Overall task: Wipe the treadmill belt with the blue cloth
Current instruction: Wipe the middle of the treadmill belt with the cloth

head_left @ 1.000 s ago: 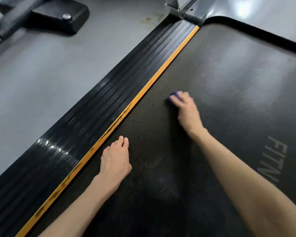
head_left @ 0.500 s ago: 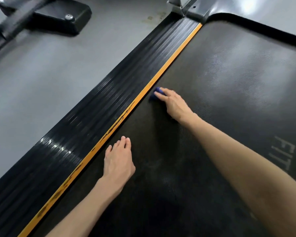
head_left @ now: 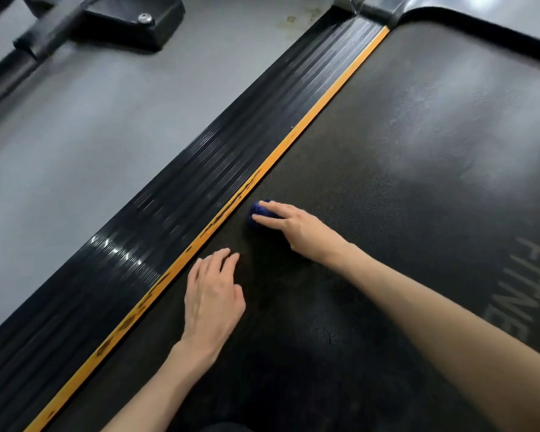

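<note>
Two hands on the treadmill belt [head_left: 418,151]: my right hand [head_left: 296,229] presses the blue cloth [head_left: 258,210], fingers straight; left hand [head_left: 212,294] rests relaxed; lettering [head_left: 524,294] reads "FITNE".

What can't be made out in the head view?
- Cloth, head view: mostly under the right hand; its size, and whether the fingers pinch or just press it, unclear.
- Lettering on the belt: its end hidden by the right forearm.
- Black base, top left: motion-blurred, cut by the top edge.
- Left hand: touching the belt or hovering, unclear.
</note>
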Demonstrator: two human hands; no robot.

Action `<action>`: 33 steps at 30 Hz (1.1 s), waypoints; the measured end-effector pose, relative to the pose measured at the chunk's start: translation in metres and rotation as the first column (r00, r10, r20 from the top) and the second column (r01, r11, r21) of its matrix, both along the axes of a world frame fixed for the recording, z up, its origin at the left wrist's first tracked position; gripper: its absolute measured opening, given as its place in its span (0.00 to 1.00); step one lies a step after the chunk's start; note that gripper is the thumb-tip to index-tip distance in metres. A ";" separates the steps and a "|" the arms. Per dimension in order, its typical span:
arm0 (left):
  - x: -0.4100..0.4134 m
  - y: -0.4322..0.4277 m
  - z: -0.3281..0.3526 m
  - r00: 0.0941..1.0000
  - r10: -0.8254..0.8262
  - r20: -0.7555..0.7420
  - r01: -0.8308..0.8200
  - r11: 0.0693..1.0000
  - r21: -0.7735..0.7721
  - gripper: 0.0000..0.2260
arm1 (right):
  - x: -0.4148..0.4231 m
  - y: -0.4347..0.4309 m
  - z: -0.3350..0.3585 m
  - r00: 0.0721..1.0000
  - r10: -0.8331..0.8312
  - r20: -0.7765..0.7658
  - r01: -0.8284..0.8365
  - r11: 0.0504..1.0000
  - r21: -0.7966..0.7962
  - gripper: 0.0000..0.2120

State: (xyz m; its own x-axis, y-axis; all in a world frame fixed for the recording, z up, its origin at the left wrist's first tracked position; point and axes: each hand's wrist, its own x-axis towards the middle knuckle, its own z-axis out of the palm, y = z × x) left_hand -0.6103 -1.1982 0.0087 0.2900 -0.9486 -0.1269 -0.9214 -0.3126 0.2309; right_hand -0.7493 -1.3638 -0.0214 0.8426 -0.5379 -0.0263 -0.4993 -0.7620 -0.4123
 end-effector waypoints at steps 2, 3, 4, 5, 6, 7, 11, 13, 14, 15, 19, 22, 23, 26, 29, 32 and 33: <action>0.006 0.013 0.001 0.996 0.036 0.077 -0.037 0.999 0.011 0.21 | -0.015 -0.021 -0.002 0.979 -0.204 -0.010 0.204 0.979 -0.020 0.31; 0.009 0.018 0.001 0.994 0.049 0.099 -0.053 0.998 0.035 0.21 | -0.019 -0.028 -0.001 0.931 -0.365 -0.003 0.365 0.931 -0.006 0.32; 0.012 0.023 0.002 0.992 0.055 0.116 -0.062 0.996 0.060 0.21 | -0.016 -0.028 -0.002 0.867 -0.498 0.010 0.498 0.867 0.011 0.33; 0.014 0.028 0.001 0.990 0.051 0.131 -0.063 0.994 0.087 0.21 | -0.007 -0.020 -0.001 0.821 -0.570 0.036 0.569 0.822 0.031 0.33; 0.015 0.032 0.000 0.988 0.035 0.151 -0.052 0.993 0.110 0.22 | 0.006 -0.007 -0.002 0.813 -0.580 0.058 0.578 0.815 0.054 0.33; 0.015 0.034 -0.002 0.984 0.010 0.175 -0.033 0.991 0.129 0.22 | 0.020 0.011 -0.006 0.849 -0.522 0.084 0.518 0.853 0.064 0.33; 0.016 0.032 -0.001 0.968 -0.031 0.247 0.003 0.994 0.111 0.19 | 0.052 0.091 -0.016 0.991 -0.024 0.129 0.021 1.000 0.020 0.32; 0.017 0.030 0.002 0.967 -0.026 0.253 0.003 0.996 0.091 0.17 | 0.047 0.086 -0.013 0.988 0.141 0.068 -0.141 0.990 0.003 0.31; 0.017 0.030 0.001 0.967 -0.021 0.252 -0.003 0.996 0.093 0.17 | 0.043 0.073 -0.011 0.981 0.192 0.034 -0.190 0.981 -0.046 0.29; 0.017 0.032 0.000 0.969 -0.020 0.245 -0.005 0.995 0.102 0.18 | 0.039 0.058 -0.009 0.982 0.183 0.045 -0.179 0.980 -0.080 0.25; 0.011 0.036 0.005 0.978 -0.008 0.210 -0.028 0.985 0.169 0.22 | 0.018 -0.012 -0.003 0.956 -0.292 -0.003 0.291 0.954 -0.070 0.25; 0.013 0.033 0.006 0.976 -0.015 0.216 -0.022 0.986 0.166 0.23 | 0.029 -0.016 0.013 0.875 -0.478 -0.080 0.474 0.878 -0.065 0.27; 0.013 0.032 0.006 0.976 -0.016 0.217 -0.022 0.985 0.169 0.22 | 0.037 -0.004 0.017 0.866 -0.496 -0.068 0.493 0.868 -0.060 0.27; 0.013 0.031 0.004 0.978 -0.011 0.210 -0.027 0.984 0.175 0.22 | 0.053 0.064 0.014 0.954 -0.297 -0.046 0.298 0.955 0.002 0.29; 0.012 0.029 0.004 0.978 -0.013 0.209 -0.023 0.986 0.167 0.21 | 0.042 0.112 0.011 0.997 -0.015 -0.081 0.017 1.000 0.022 0.33; 0.013 0.031 0.003 0.980 -0.016 0.197 -0.023 0.980 0.197 0.22 | 0.005 0.087 0.002 0.994 -0.097 -0.050 0.088 0.985 -0.151 0.31; 0.014 0.033 0.003 0.980 -0.014 0.196 -0.027 0.978 0.205 0.23 | -0.013 0.072 -0.001 0.976 -0.215 -0.030 0.205 0.960 -0.191 0.31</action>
